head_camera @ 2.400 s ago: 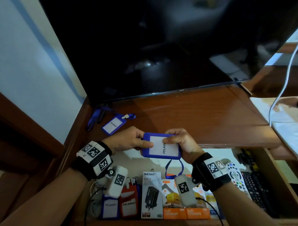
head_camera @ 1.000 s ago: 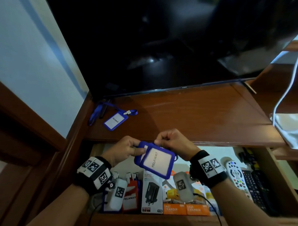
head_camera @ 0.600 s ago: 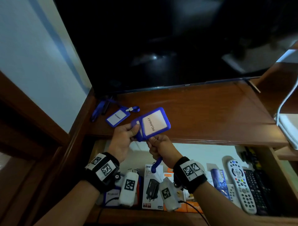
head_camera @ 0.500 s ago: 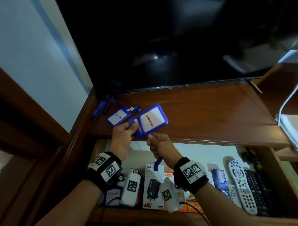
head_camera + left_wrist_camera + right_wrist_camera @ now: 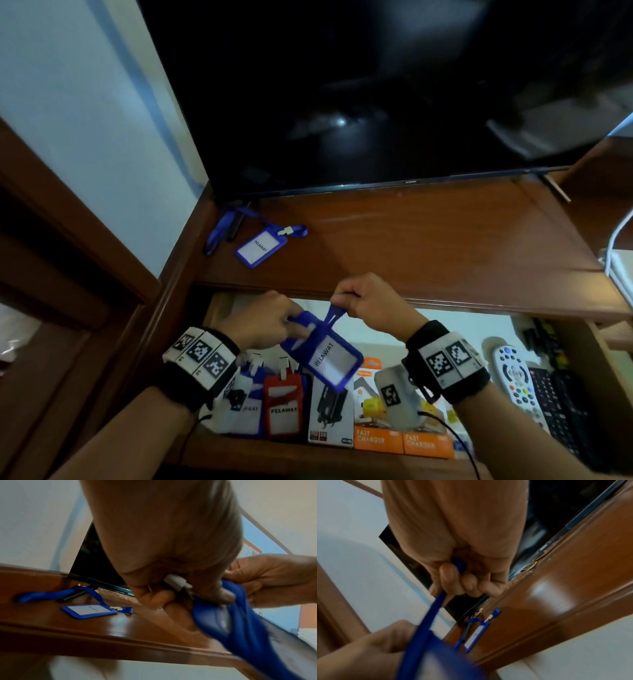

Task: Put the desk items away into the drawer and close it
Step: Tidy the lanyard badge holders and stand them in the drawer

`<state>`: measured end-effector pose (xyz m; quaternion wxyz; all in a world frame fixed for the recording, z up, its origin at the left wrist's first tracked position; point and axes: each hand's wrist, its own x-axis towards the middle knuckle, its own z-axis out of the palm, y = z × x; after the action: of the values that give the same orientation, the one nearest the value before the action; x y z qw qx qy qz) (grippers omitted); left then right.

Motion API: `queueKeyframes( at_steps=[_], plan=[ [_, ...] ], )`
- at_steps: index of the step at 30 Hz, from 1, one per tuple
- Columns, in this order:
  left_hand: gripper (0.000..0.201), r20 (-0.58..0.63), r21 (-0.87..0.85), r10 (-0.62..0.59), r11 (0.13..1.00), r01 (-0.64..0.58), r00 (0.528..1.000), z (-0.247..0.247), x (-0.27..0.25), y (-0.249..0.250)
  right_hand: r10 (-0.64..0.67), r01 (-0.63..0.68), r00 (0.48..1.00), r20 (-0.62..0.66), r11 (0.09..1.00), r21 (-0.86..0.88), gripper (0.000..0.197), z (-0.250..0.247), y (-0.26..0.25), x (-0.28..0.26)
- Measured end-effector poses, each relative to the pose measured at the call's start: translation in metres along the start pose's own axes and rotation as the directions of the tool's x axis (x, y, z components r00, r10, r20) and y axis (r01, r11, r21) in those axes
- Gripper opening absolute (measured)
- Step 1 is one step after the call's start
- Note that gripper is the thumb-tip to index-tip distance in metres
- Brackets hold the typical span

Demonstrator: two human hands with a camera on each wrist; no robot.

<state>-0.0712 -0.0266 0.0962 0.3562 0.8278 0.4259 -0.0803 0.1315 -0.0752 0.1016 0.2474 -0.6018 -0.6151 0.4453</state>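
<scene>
blue badge holder (image 5: 323, 356) dropped from desk-edge height to over open drawer (image 5: 445, 329) | left hand (image 5: 263, 320) pinches its top, right hand (image 5: 368, 301) grips lanyard (image 5: 334, 313) | second badge (image 5: 261, 247) waits, desk's back-left corner

the worktop (image 5: 428, 240) is seen as glossy varnished wood. beside its left back corner a blue plastic badge holder (image 5: 261, 247) with a paper insert and cloth lanyard (image 5: 226, 224) is shown.

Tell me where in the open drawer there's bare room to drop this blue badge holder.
Bare pale drawer floor lies behind the charger boxes, under the desk edge. The front row is packed: red badge holder, boxes, then remote at right.
</scene>
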Motion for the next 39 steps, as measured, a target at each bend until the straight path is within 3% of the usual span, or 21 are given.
queueKeyframes(
  at_steps=[2, 4, 6, 8, 10, 13, 15, 17, 18, 20, 22, 25, 27, 29, 30, 32, 33, 35, 37, 39],
  plan=[
    [0.025, -0.017, -0.163, 0.105, 0.981, -0.107, 0.994, -0.001, -0.003, -0.008, 0.008, -0.009, 1.000, 0.007, 0.991, 0.130, 0.027, 0.002, 0.003, -0.002],
    [0.007, -0.072, -0.442, 0.178, 0.877, -0.191, 0.981, -0.001, -0.008, -0.010, -0.014, 0.016, 1.000, -0.010, 0.968, 0.249, 0.026, 0.007, 0.005, -0.004],
    [0.006, -0.158, -0.601, 0.246, 0.745, -0.291, 0.956, 0.001, -0.010, -0.011, -0.050, 0.060, 0.998, -0.042, 0.951, 0.304, 0.027, 0.013, 0.003, -0.005],
    [0.022, -0.259, -0.682, 0.283, 0.623, -0.382, 0.924, 0.007, -0.012, -0.013, -0.100, 0.118, 0.993, -0.068, 0.923, 0.366, 0.026, 0.021, -0.001, -0.005],
    [0.033, -0.344, -0.776, 0.217, 0.483, -0.406, 0.914, 0.013, -0.011, -0.016, -0.118, 0.150, 0.988, -0.096, 0.865, 0.478, 0.028, 0.027, -0.007, -0.005],
    [0.033, -0.474, -0.822, 0.086, 0.313, -0.475, 0.877, 0.018, -0.011, -0.018, -0.161, 0.210, 0.978, -0.136, 0.793, 0.572, 0.040, 0.038, -0.014, -0.004],
    [0.032, -0.503, -0.825, 0.057, 0.265, -0.499, 0.863, 0.016, -0.013, -0.014, -0.168, 0.219, 0.976, -0.141, 0.786, 0.579, 0.029, 0.049, -0.019, 0.003],
    [0.020, -0.503, -0.841, 0.006, 0.226, -0.491, 0.864, 0.013, -0.015, -0.012, -0.104, 0.168, 0.985, -0.136, 0.754, 0.635, 0.018, 0.060, -0.023, 0.014],
    [0.024, -0.497, -0.852, -0.025, 0.204, -0.482, 0.867, 0.011, -0.017, -0.011, -0.078, 0.145, 0.989, -0.128, 0.730, 0.668, 0.015, 0.065, -0.025, 0.018],
    [0.027, -0.495, -0.859, -0.062, 0.182, -0.478, 0.867, 0.010, -0.020, -0.016, -0.054, 0.106, 0.994, -0.095, 0.694, 0.712, 0.017, 0.074, -0.030, 0.027],
    [0.034, -0.488, -0.863, -0.113, 0.212, -0.459, 0.866, 0.007, -0.026, -0.024, -0.052, 0.056, 0.998, -0.028, 0.678, 0.733, 0.019, 0.082, -0.032, 0.032],
    [0.027, -0.436, -0.884, -0.177, 0.268, -0.383, 0.882, 0.003, -0.033, -0.040, -0.054, -0.011, 0.996, 0.066, 0.684, 0.729, 0.005, 0.088, -0.029, 0.039],
    [0.023, -0.355, -0.908, -0.228, 0.317, -0.275, 0.907, 0.000, -0.037, -0.054, 0.031, -0.052, 0.999, 0.043, 0.694, 0.718, 0.011, 0.087, -0.022, 0.048],
    [0.014, -0.271, -0.884, -0.294, 0.452, -0.116, 0.917, 0.000, -0.039, -0.071, 0.166, -0.099, 0.986, -0.033, 0.725, 0.681, 0.026, 0.082, -0.013, 0.062],
    [0.014, -0.232, -0.824, -0.337, 0.566, -0.001, 0.913, 0.002, -0.039, -0.081, 0.218, -0.119, 0.974, -0.069, 0.744, 0.657, 0.026, 0.079, -0.010, 0.069],
    [0.025, -0.143, -0.549, -0.392, 0.795, 0.257, 0.909, 0.008, -0.040, -0.099, 0.287, -0.147, 0.948, -0.139, 0.780, 0.608, 0.022, 0.078, -0.001, 0.087],
    [0.031, -0.095, -0.385, -0.401, 0.859, 0.338, 0.911, 0.011, -0.040, -0.103, 0.310, -0.155, 0.933, -0.182, 0.804, 0.574, 0.021, 0.078, 0.005, 0.099],
    [0.031, 0.017, -0.121, -0.394, 0.911, 0.393, 0.919, 0.018, -0.039, -0.105, 0.316, -0.168, 0.911, -0.264, 0.871, 0.462, 0.020, 0.082, 0.014, 0.122],
    [0.025, 0.119, 0.085, -0.370, 0.928, 0.362, 0.921, 0.026, -0.032, -0.103, 0.292, -0.198, 0.907, -0.304, 0.932, 0.303, 0.018, 0.087, 0.013, 0.143],
    [0.026, 0.189, 0.252, -0.333, 0.926, 0.282, 0.924, 0.034, -0.025, -0.102, 0.270, -0.240, 0.914, -0.305, 0.962, 0.131, 0.039, 0.095, 0.009, 0.160]
  ],
)
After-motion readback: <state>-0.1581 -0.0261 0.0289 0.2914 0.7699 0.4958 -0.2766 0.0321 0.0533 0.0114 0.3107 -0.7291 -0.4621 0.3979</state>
